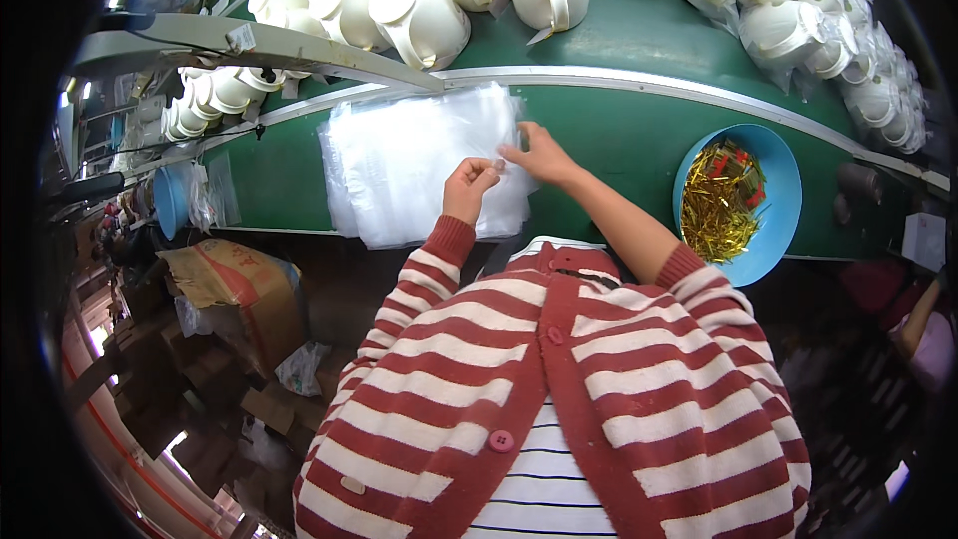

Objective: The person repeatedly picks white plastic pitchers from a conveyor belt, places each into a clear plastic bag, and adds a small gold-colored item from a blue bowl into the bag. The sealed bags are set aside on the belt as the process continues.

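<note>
A stack of clear plastic bags [399,165] lies on the green work surface in front of me. Above its right part is my left hand [467,190], closed, thumb and fingertips pinched together. Whatever the pinch holds, if anything, is too small to make out. Just to its right, my right hand [542,155] reaches over the stack's right edge. Its thumb and fingers are apart, with the thumb pointing toward the left fingertips. The bags' edges are see-through, so I cannot tell whether the right fingers touch the film.
Right of the bags stands a blue basin [783,190] of gold twist ties [714,210]. White ceramic pitchers [424,25] line the far belt behind a metal rail [599,78]; bagged ones [783,30] sit far right. A cardboard box [239,299] stands on the floor at left.
</note>
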Demonstrator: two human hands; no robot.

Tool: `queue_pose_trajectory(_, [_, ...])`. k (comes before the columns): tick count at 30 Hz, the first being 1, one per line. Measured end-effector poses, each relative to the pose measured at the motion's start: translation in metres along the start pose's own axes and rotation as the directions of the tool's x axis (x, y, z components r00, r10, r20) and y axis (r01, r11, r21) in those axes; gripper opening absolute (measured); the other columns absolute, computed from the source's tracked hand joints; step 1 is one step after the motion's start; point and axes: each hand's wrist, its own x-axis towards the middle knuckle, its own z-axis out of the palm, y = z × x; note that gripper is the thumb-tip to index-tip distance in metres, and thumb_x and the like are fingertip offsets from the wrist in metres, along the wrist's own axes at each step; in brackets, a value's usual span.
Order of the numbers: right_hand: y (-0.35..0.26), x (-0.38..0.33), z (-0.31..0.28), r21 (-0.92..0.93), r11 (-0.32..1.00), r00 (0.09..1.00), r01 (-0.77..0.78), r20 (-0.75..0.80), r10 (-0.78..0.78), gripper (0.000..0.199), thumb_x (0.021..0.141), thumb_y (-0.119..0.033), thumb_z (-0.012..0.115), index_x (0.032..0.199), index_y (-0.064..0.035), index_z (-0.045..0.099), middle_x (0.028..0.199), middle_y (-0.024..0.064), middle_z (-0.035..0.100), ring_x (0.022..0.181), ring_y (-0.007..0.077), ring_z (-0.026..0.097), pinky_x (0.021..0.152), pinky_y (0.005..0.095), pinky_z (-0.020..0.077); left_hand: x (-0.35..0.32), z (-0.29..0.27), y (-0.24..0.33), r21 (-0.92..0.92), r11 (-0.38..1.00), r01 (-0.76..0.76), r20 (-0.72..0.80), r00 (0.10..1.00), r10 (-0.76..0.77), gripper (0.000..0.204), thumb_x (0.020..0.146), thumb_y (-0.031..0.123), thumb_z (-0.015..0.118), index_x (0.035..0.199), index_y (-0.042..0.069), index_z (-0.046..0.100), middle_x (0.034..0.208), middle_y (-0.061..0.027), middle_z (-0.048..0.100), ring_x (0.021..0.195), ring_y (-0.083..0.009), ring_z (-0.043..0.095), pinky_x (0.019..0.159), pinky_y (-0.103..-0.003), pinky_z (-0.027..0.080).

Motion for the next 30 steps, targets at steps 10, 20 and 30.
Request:
queue_pose_trajectory(10, [0.039, -0.007, -0.126, -0.581, 0.767, 0.879, -0.274, 0.172, 0.445, 0.022, 0.086, -0.024, 0.073, 0.102, -0.0124, 0.082, 0.097, 0.016, 0.08, 0.093, 0.037, 0.077, 0.082, 0.0491, 0.0606, 0.003, 0.012, 0.044, -0.599, 0.733, 0.321, 0.042, 0.927, -0.372, 0.026, 0.088, 0.004, 0.065, 0.114, 0.007, 0.061, 0.078, 0.0019, 0.056, 0.06, -0.0137, 0.051, 0.058, -0.03, 0.043])
queue_pose_trajectory(20, [-0.07, 0.282, -0.383, -0.459, 0.788, 0.737, -0.41, -0.675, -0.01, 0.084, 0.083, -0.051, 0.086, 0.143, 0.0001, 0.057, 0.144, 0.0263, 0.06, 0.128, 0.0391, 0.064, 0.099, 0.0496, 0.0559, 0.099, 0.017, -0.001, 0.555, 0.823, 0.122, 0.168, 0.952, -0.254, 0.037, 0.103, 0.038, 0.068, 0.109, 0.004, 0.081, 0.081, -0.0031, 0.077, 0.08, -0.0131, 0.067, 0.076, -0.031, 0.052])
queue_pose_trajectory(30, [-0.029, 0.065, -0.286, 0.513, 0.856, 0.85, -0.068, -0.42, 0.319, 0.05, 0.104, -0.032, 0.071, 0.137, 0.005, 0.063, 0.125, 0.0161, 0.069, 0.112, 0.0284, 0.071, 0.078, 0.0429, 0.0687, 0.104, 0.059, -0.023, -0.03, 0.899, 0.437, 0.043, 0.899, -0.436, 0.038, 0.107, 0.042, 0.062, 0.113, 0.009, 0.08, 0.07, 0.0043, 0.052, 0.054, -0.0078, 0.042, 0.047, -0.03, 0.032])
